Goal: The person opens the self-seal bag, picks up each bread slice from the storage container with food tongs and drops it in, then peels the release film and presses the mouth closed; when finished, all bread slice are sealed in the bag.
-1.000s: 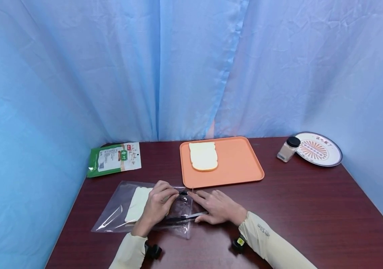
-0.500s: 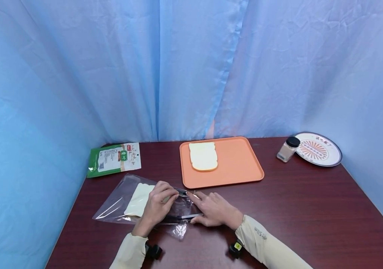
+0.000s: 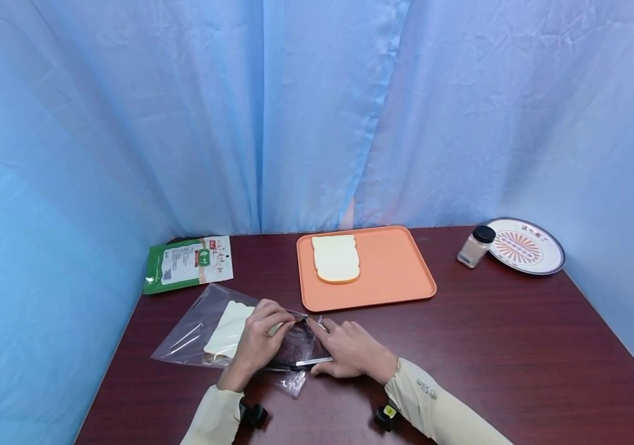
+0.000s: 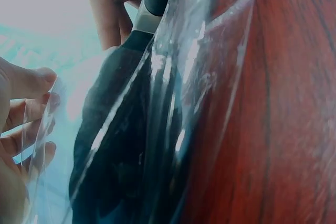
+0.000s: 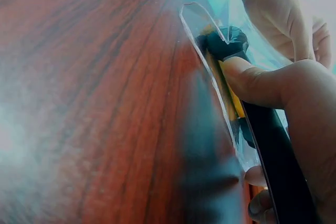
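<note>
A clear plastic bag [image 3: 185,340] lies at the front left with a white-topped bread slice [image 3: 230,327] inside. My left hand [image 3: 261,337] pinches the bag's upper edge near its mouth. From the right, my right hand [image 3: 350,350] grips a pair of tongs [image 3: 314,361] with silver arms and black ends. Their arms stand apart, and the black ends reach into the bag mouth. In the left wrist view, a broad black tong head [image 4: 107,124] shows behind the film. The right thumb [image 5: 247,80] presses along the tongs' dark arm [image 5: 275,156] in the right wrist view.
An orange tray [image 3: 394,266] with another bread slice [image 3: 336,258] sits behind the hands. A green and white packet [image 3: 191,264] lies at the back left. At the back right, a black-lidded jar [image 3: 475,248] leans against or overlaps a patterned plate [image 3: 550,253].
My right hand has moved left, bringing the tongs further into the bag. The bag's left part has shifted slightly back with the bread slice, while the left hand stays nearly still.
</note>
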Tool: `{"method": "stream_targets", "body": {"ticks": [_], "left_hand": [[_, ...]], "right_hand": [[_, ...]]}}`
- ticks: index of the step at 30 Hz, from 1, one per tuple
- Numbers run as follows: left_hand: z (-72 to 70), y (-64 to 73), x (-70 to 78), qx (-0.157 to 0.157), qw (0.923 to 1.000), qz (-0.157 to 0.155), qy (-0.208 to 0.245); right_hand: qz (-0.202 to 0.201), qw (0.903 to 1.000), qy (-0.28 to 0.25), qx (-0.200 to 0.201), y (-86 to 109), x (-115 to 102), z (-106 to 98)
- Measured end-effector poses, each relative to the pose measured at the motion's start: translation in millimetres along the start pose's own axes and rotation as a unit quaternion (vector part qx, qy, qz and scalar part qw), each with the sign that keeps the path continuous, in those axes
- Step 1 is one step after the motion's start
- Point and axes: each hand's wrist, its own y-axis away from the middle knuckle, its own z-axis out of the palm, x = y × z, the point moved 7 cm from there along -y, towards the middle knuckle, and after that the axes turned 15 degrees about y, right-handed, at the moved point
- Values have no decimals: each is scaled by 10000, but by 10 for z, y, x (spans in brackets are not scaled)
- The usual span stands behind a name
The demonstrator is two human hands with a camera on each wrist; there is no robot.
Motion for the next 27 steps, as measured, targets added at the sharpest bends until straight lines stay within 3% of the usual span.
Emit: {"method": "stream_targets", "body": {"ticks": [9,15,27], "left_hand": [[-84,-17,-30,-184,9994,-260,-140],[-156,-29,-56,-371,9966,-646,-360],[-308,-33,-115,-165,9967,-688,-393]], "right_hand": [[-16,9999,-107,9,-43,20,-79],[-121,9999,-44,6,-118,2,-116],[-388,9988,111,-290,-391,22,-139]]}}
